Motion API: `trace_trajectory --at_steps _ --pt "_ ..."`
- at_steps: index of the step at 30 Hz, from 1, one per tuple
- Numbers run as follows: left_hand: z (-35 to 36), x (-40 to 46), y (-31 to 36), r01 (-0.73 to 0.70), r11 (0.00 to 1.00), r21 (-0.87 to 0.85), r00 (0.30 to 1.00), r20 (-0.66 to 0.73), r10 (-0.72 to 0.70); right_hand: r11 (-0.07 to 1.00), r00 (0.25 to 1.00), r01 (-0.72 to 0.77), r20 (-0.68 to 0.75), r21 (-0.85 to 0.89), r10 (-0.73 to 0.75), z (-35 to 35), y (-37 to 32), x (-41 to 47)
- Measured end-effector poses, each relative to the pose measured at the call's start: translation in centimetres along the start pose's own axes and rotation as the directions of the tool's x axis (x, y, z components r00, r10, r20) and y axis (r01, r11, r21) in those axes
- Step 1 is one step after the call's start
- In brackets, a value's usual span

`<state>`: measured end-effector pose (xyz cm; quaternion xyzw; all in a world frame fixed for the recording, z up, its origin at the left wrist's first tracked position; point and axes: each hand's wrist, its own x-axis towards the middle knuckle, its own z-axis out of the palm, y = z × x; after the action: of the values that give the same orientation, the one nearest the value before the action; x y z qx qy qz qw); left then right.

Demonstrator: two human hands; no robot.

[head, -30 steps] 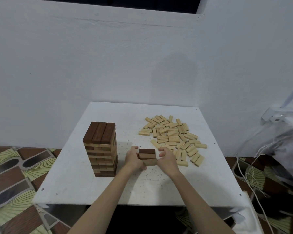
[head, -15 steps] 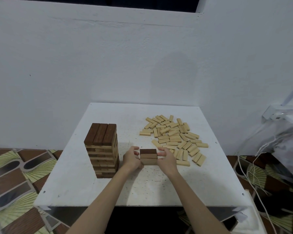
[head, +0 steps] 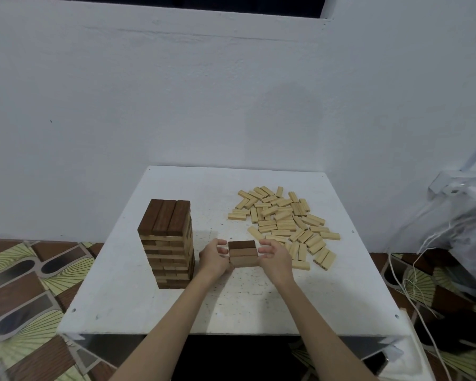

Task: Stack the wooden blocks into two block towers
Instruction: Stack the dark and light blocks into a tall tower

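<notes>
**Head view: two hands flanking a row of three brown blocks**

The head view is looking down at a white table point(head: 231, 312) set against a white wall point(head: 176, 105). Near the table's middle, a row of three dark wooden blocks point(head: 242, 253) is lying flat on the tabletop, side by side, long sides touching, darkest block farthest from the person.

The left hand point(head: 214, 260) is sitting at the row's 9 o'clock, its fingers curling toward the blocks' left ends; whether the fingertips are actually touching the wood cannot be told. The right hand point(head: 276, 258) is sitting at the row's 3 o'clock, fingers bent and partly spread, fingertips reaching the right ends of the blocks. Neither hand is wrapping around a block; both are cupping the row from its ends, with the blocks lying between the palms.

At 9 o'clock from the left hand, just beside it, a finished tower point(head: 166, 243) is standing upright, topped by three dark blocks with lighter layers showing below.

At about 1 o'clock from the right hand, a loose pile of pale wooden blocks point(head: 283, 224) is spreading across the table, its nearest pieces lying just beside that hand.

At the far right, white cables point(head: 407, 279) are trailing over a patterned floor point(head: 25, 284).
</notes>
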<state>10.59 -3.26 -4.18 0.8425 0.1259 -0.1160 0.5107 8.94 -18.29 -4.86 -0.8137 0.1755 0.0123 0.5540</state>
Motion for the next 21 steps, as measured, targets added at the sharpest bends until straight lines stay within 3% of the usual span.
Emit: trace_trajectory --at_steps 3,21 --pt "0.12 -0.21 -0.01 0.002 1.0 -0.004 1.0 -0.016 -0.002 0.998 1.0 -0.002 -0.012 0.067 0.002 0.02 -0.12 -0.16" --pt "-0.15 -0.3 0.28 -0.014 0.999 -0.052 0.998 -0.055 0.012 0.998 0.998 0.053 -0.043 0.044 -0.051 0.61 -0.36 0.09"
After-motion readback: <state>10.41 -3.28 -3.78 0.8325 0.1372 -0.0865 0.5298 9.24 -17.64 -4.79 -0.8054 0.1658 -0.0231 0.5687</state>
